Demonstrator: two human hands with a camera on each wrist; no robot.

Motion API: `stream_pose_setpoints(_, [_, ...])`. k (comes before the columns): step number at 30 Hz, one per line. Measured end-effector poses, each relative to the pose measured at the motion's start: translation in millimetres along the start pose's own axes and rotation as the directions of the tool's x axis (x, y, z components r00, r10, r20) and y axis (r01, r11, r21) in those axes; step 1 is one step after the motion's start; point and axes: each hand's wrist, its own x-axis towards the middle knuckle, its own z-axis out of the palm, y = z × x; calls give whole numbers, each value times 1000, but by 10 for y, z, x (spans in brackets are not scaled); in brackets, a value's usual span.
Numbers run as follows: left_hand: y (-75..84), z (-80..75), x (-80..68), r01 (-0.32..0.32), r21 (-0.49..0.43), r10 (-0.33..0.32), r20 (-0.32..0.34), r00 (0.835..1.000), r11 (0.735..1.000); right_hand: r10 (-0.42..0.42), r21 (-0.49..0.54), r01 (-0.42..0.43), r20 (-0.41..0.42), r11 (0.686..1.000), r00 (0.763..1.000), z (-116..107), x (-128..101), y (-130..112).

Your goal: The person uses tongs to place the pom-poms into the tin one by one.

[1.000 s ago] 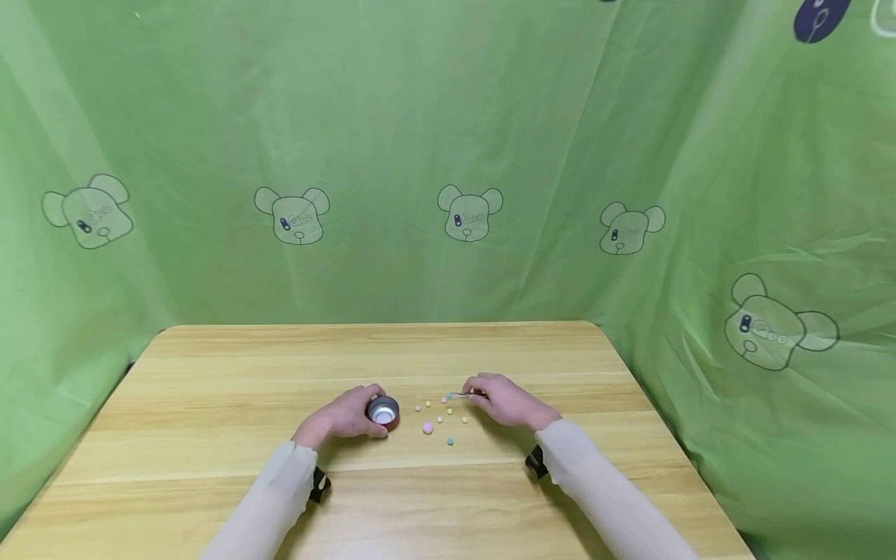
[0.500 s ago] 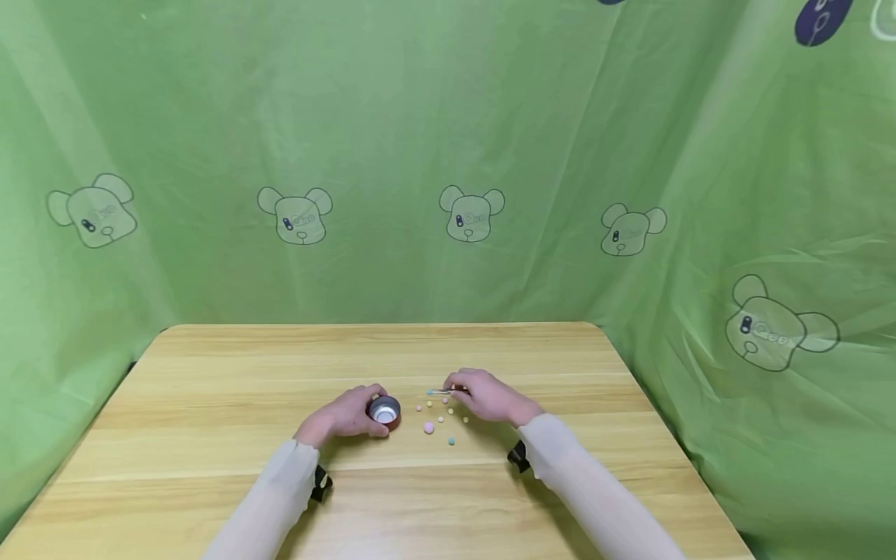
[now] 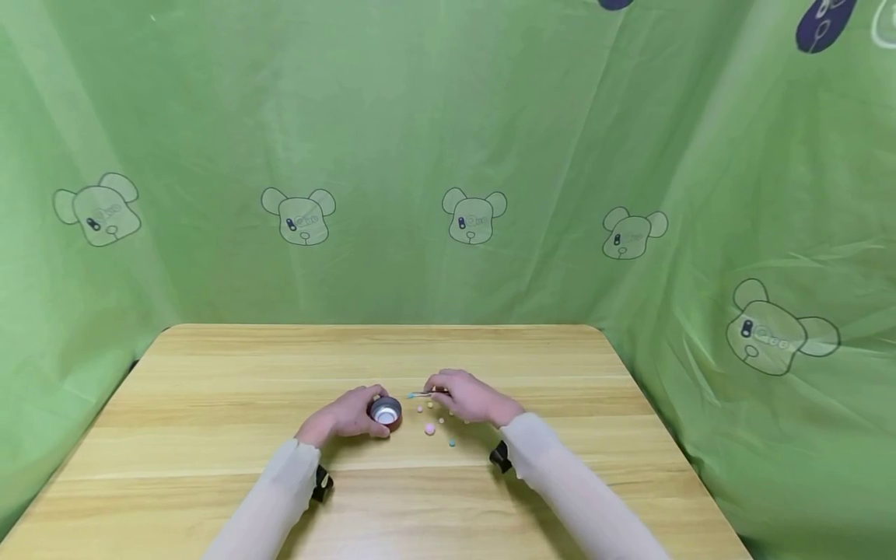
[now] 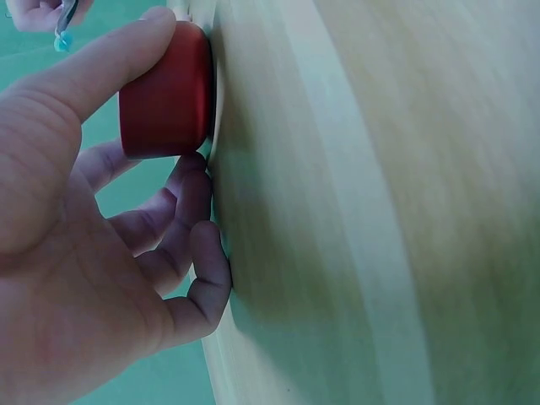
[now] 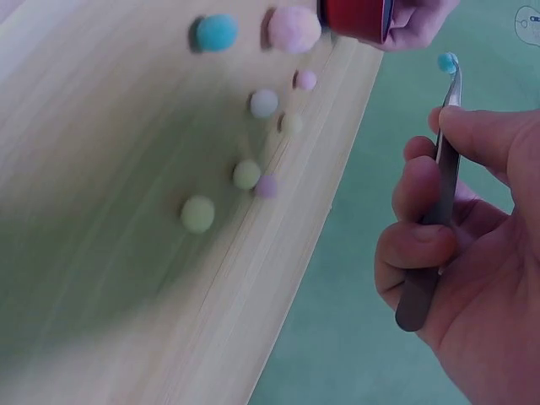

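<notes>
A small red cup with a silvery inside [image 3: 384, 411] stands on the wooden table [image 3: 210, 404]; my left hand [image 3: 344, 414] grips its red wall [image 4: 164, 93] between thumb and fingers. My right hand [image 3: 467, 397] holds metal tweezers [image 5: 434, 190] above the table, just right of the cup. The tweezer tips pinch a tiny blue ball [image 5: 445, 61], also seen as the blue ball [image 4: 62, 41] beyond the cup. Several small pastel balls [image 5: 246, 174] lie scattered on the table under and beside the right hand, among them a larger pink ball [image 3: 429, 428] and a blue ball [image 5: 216, 32].
Green cloth with bear prints [image 3: 473, 215] hangs behind and on both sides of the table. Bare wood stretches to the table's left, right and far edge. Black wrist straps [image 3: 500, 456] sit on both pale sleeves.
My right hand has moved left with the tweezers, carrying the small blue ball toward the cup. The left hand and the cup have stayed in place.
</notes>
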Motion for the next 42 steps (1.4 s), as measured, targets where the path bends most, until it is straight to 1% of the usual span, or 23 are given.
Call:
stream_pose_setpoints(6, [-27,-5,-2,-16,3,16,-3,1000,1000,-32,7,32,15,999,999,32,86,-80])
stream_pose_setpoints(12, [-39,-11,9,-17,-1,17,3,1000,1000,-22,-9,22,39,1000,999,69,142,-136])
stream_pose_setpoints(17, [-29,-12,1,-20,-2,20,5,1000,1000,-10,-16,11,55,1000,998,97,161,-153])
stream_pose_setpoints(21, [-24,-10,-2,-27,-7,27,3,1000,1000,-28,-18,29,58,999,998,111,180,-155])
stream_pose_setpoints(32, [-34,-2,9,-45,-20,45,1,999,999,-55,-72,60,71,996,996,150,208,-138])
stream_pose_setpoints(42, [-15,-15,0,-34,-40,34,10,999,999,-16,-96,25,94,995,995,176,223,-141])
